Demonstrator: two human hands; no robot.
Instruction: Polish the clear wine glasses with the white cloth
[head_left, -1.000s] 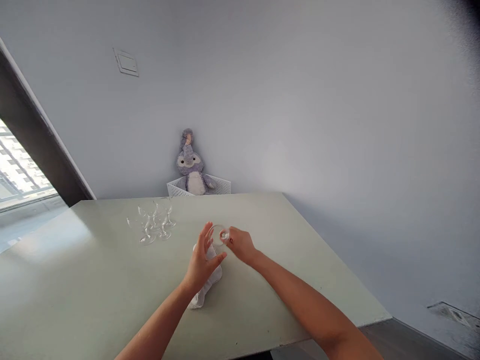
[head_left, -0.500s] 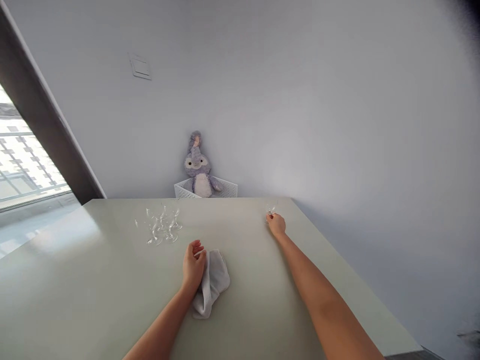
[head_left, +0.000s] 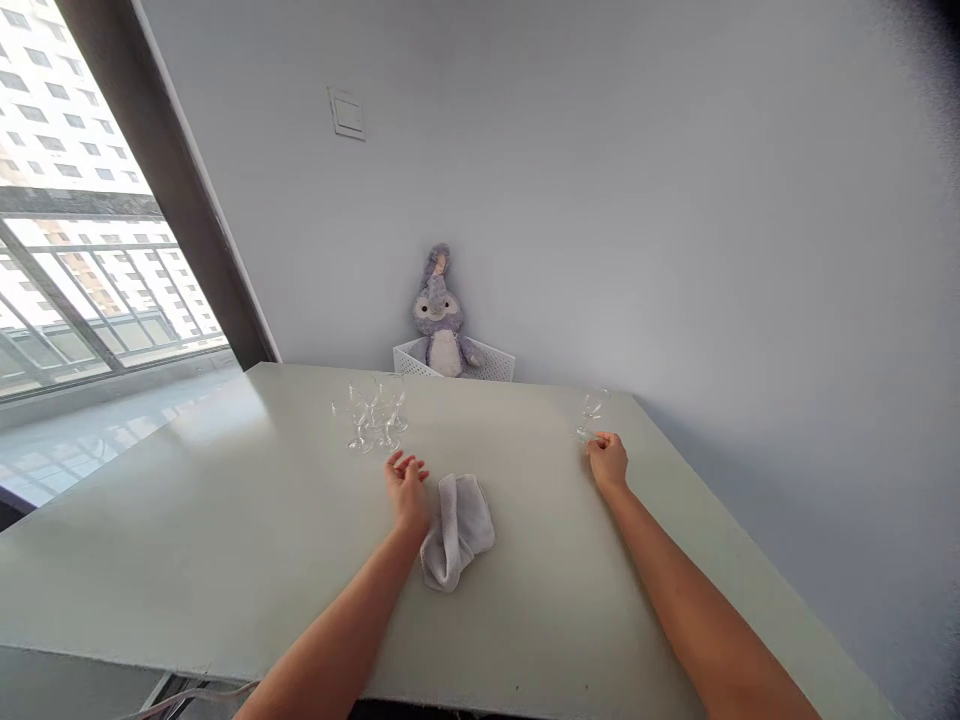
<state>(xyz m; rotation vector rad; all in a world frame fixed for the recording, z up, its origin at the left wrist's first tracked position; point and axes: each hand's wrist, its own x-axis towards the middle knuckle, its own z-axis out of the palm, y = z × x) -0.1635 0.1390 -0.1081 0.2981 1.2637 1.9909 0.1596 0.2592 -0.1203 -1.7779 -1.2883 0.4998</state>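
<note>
My left hand [head_left: 407, 488] hovers over the table just left of a folded grey cloth [head_left: 466, 520], fingers loosely spread and holding nothing. Beyond its fingertips stands a cluster of several clear stemmed glasses [head_left: 386, 425], upright and close together. On the far right, a single stemmed glass [head_left: 592, 408] stands upright on the table. Close beside its foot is my right hand [head_left: 609, 460], with loosely curled fingers and a small gap between thumb and forefinger. Whether the fingertips still touch the foot is hard to see.
The pale table [head_left: 300, 560] ends near a wall at the back and right. Behind its far edge, a plush toy [head_left: 444, 330] sits in a white perforated basket [head_left: 499, 366]. A window with a railing [head_left: 112, 290] is at left.
My right hand has slipped from the glass's stem back toward its foot. My left hand has moved off the cloth, toward the glass cluster. The camera view has shifted left.
</note>
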